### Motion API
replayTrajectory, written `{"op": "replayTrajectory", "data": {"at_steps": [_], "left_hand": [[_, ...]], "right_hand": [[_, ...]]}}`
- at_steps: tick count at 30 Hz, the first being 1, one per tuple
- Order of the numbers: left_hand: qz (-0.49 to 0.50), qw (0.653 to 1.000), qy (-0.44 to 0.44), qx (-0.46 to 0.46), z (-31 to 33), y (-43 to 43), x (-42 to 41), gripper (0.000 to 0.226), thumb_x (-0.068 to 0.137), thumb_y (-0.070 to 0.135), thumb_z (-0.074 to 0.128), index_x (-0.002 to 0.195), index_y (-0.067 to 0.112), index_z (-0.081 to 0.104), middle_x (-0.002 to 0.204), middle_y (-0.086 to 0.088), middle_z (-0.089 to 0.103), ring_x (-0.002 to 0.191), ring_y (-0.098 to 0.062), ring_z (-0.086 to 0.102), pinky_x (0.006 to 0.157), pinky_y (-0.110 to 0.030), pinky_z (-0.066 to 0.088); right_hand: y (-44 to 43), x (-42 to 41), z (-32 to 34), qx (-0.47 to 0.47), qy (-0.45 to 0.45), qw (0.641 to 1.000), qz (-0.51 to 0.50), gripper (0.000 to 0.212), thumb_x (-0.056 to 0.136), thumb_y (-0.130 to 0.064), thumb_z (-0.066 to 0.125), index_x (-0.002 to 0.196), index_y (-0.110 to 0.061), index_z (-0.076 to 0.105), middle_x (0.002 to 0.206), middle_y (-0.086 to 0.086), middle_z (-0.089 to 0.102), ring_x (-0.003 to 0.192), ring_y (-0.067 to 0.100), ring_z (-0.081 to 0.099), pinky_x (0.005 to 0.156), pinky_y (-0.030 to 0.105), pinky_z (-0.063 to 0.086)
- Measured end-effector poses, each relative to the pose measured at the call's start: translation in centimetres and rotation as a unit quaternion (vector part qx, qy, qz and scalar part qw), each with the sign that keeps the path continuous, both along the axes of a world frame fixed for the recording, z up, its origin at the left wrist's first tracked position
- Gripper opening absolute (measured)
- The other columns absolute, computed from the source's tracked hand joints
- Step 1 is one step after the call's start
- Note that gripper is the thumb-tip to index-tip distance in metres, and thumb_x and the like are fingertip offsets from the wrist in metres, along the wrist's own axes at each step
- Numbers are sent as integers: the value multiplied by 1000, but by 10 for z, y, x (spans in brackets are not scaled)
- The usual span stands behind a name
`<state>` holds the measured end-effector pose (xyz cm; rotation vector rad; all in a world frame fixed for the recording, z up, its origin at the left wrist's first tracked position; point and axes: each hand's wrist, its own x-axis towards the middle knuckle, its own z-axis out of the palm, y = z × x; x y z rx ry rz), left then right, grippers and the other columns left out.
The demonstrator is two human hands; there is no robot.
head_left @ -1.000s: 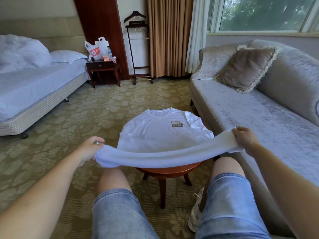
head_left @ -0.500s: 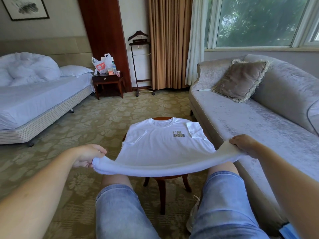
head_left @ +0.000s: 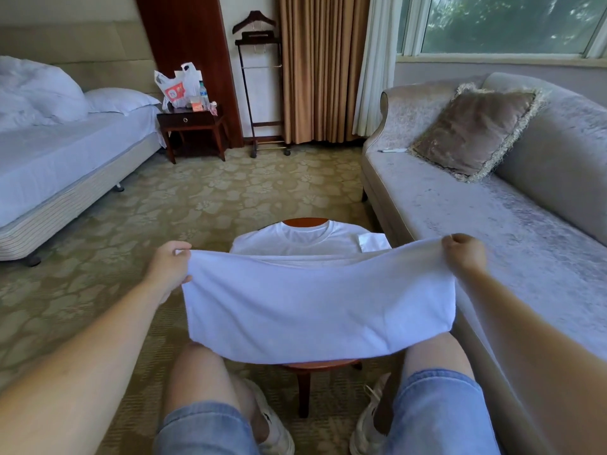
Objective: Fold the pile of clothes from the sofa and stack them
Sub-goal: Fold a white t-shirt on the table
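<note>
One white T-shirt (head_left: 315,310) is all the head view shows of the pile. Its collar end lies on the small round bench (head_left: 305,222) before the knees. The left grip (head_left: 170,267) and right grip (head_left: 464,254) each pinch a hem corner, holding the lower half raised toward the collar. I'd judge this fold about half made. No other clothes show on the visible part of the sofa (head_left: 492,224), and I see no finished stack anywhere.

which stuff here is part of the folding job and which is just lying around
In the job: t-shirt, its lower edge held by the left hand and right hand; round table under it; sofa.

Lying about: cushion, plastic bag, nightstand, bed, clothes stand.
</note>
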<state>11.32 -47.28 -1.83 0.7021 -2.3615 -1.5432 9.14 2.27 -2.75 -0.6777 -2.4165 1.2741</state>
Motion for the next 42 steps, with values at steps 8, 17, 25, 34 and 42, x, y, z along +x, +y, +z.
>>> {"op": "replayTrajectory", "data": {"at_steps": [8, 17, 25, 34, 42], "left_hand": [[92, 996, 18, 14, -8, 6, -99, 25, 101, 11, 44, 120, 10, 60, 143, -9, 42, 97, -24, 49, 59, -30, 57], [128, 992, 12, 5, -37, 2, -217, 28, 99, 11, 46, 122, 13, 61, 137, -10, 48, 87, -25, 52, 78, -40, 57], [143, 989, -27, 23, -90, -17, -308, 31, 94, 1, 49, 121, 8, 63, 96, -4, 52, 60, -18, 58, 50, -29, 55], [-8, 954, -74, -290, -153, 14, -297, 65, 95, 42, 53, 147, 10, 35, 153, -17, 31, 145, -33, 19, 119, -41, 12], [-131, 889, -152, -412, -145, 58, -204, 63, 97, 53, 37, 151, 22, 25, 161, -8, 9, 148, -30, 1, 115, -60, -3]], "right_hand": [[-17, -102, -4, 39, -56, 998, -3, 22, 95, -14, 47, 79, -7, 61, 69, 16, 52, 78, 31, 55, 58, 32, 33], [-22, -218, -37, -104, -52, 992, -44, 28, 102, -20, 42, 117, -6, 61, 107, 20, 63, 28, 12, 55, 31, 18, 43], [-33, -297, -72, -152, -69, 982, -91, 31, 100, -13, 41, 123, -2, 58, 104, 21, 61, 31, 19, 57, 32, 26, 49], [-64, -282, -131, 89, -99, 991, 33, 53, 92, -11, 45, 144, -6, 36, 148, 18, 33, 130, 33, 40, 107, 34, 31], [-134, -180, -140, 298, -236, 896, 229, 64, 98, -57, 30, 154, -28, 16, 163, 3, -1, 149, 24, -5, 116, 55, -1]]}}
